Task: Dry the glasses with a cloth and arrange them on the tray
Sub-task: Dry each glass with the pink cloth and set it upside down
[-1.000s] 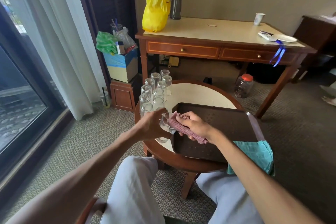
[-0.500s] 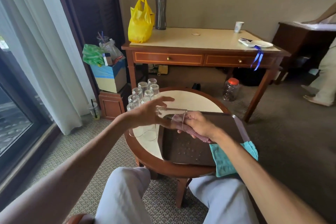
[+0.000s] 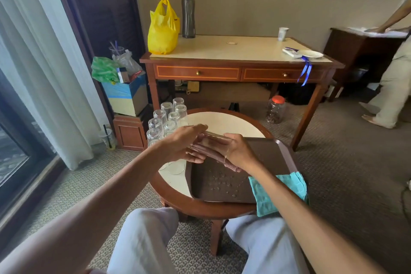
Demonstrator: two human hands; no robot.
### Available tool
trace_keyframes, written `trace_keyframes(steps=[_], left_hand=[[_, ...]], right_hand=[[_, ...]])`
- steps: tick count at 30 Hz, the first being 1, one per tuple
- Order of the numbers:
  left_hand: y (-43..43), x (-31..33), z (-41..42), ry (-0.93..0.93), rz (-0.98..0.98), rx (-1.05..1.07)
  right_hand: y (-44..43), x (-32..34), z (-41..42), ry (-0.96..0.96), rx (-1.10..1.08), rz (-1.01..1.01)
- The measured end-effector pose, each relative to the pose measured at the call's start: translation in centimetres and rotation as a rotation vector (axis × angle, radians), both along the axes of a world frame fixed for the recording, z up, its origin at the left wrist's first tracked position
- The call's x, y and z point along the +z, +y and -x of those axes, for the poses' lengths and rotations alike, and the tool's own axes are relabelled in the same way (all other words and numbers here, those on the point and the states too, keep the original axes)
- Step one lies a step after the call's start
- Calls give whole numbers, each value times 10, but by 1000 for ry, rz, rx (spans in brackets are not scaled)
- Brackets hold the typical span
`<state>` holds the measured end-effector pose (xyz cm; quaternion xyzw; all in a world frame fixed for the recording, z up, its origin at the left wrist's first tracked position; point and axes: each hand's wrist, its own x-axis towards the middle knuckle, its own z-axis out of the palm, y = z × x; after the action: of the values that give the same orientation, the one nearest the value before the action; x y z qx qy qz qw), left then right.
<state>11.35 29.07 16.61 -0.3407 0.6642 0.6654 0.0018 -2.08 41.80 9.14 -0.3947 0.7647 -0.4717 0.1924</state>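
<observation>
clear drinking glass (image 3: 214, 139) lying sideways, held over near edge of dark brown rectangular tray (image 3: 266, 158). left hand (image 3: 182, 145) clamps it between thumb and fingers, right hand (image 3: 239, 151) curled round mauve knitted cloth (image 3: 216, 155) stuffed inside. other upturned clear glasses (image 3: 165, 118) bunched on left of round wooden table (image 3: 222, 120).

The person wears loose trousers (image 3: 142, 240) of pale blue-grey cloth, thin-looking and softly creased, with rounded folds over both knees. Both forearms (image 3: 111, 196) are bare along all that shows of them, slim and long, uncovered right down to the left hand (image 3: 182, 147) and the right hand (image 3: 239, 151).
</observation>
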Motion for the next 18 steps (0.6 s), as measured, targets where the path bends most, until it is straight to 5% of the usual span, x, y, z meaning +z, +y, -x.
trace_keyframes(steps=[3,5,10,14,18], left_hand=[[-3,-1,0,12,-49,55],[2,-2,2,25,-112,45],[1,-5,3,21,-256,-3],[-12,-9,1,14,-436,24],[-8,-5,3,-11,-483,-22]], right_hand=[[8,20,-2,-292,216,-63],[10,21,0,-258,173,-35],[9,25,-5,246,-113,-107],[17,47,-17,717,-42,-2],[15,60,-14,915,-56,41]])
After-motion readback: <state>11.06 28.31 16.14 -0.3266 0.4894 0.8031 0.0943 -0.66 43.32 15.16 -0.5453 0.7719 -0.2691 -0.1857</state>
